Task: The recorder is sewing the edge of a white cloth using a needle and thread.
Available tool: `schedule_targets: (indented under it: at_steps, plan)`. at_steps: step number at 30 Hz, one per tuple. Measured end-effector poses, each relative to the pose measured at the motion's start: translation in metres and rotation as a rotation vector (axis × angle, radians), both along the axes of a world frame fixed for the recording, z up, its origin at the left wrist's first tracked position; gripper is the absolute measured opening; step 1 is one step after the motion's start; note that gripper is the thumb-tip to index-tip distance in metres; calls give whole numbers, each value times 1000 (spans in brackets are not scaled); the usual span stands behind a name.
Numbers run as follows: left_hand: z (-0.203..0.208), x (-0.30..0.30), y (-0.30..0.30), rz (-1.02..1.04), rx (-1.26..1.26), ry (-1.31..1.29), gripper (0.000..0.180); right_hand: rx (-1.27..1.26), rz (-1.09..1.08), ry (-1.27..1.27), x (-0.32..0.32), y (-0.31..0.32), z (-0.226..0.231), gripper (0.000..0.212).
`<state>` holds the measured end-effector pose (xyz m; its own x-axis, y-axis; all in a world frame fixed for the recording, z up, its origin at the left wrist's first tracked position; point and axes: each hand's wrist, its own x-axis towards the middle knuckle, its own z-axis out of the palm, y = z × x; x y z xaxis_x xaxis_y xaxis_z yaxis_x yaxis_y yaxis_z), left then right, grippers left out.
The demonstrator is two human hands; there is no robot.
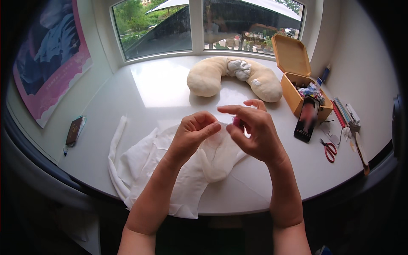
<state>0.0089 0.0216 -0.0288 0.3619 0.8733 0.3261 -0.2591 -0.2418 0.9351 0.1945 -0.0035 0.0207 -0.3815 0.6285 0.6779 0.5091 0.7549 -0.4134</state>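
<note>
My left hand (194,135) is raised over the table with thumb and forefinger pinched together; whatever sits between the tips is too small to make out. Facing it, my right hand (257,132) has its forefinger stretched toward the left and its thumb apart from it. A small pink-purple object (237,123) shows partly in the curl of the right hand, its kind hidden by the fingers. Beneath both hands lies crumpled white cloth (180,182), sewn like a garment, with a long narrow strip at its left. A thin thread (250,186) trails across the tabletop right of the cloth.
A cream U-shaped neck pillow (206,80) with white stuffing showing lies beyond my hands. At right stand an open wooden box (294,87) of sundries and a leaning phone (307,119), near red-handled pliers (329,151) and long tools. A small dark booklet (74,131) lies far left.
</note>
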Motion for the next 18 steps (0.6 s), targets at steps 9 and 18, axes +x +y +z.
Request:
schedule_targets:
  at_steps: [9, 18]
  plan:
    - [1, 9, -6, 102, 153, 101, 5, -89, 85, -55, 12, 15, -6, 11]
    - [-16, 14, 5, 619, 601, 548, 11, -445, 286, 543, 15, 6, -3, 15]
